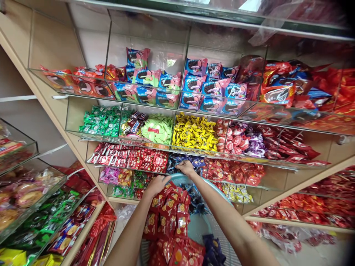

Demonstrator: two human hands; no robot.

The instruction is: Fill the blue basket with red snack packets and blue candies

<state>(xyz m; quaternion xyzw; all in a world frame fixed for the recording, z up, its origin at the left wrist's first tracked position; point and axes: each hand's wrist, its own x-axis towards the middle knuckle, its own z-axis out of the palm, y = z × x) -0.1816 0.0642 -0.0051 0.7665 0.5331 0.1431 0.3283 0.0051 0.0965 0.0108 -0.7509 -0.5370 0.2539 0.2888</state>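
Observation:
A round teal basket [203, 221] sits low in the middle, with red packets [169, 221] printed with oranges on its left side and dark blue packets [213, 249] at its right. My left hand [158, 184] is at the basket's far rim, fingers pointing right; what they hold, if anything, is unclear. Just beyond the rim, my right hand [185, 168] reaches to the shelf bin of dark blue packets [196, 162], its fingers bent together at the bin's left part. Whatever lies between those fingers is too small to make out.
Clear-fronted shelves hold blue and pink cookie packs [194, 84], green candies [102, 121], yellow candies [194, 132] and red packets [148, 159]. More stocked bins [55, 207] stand at the left. A wooden shelf edge [302, 184] slants across the right.

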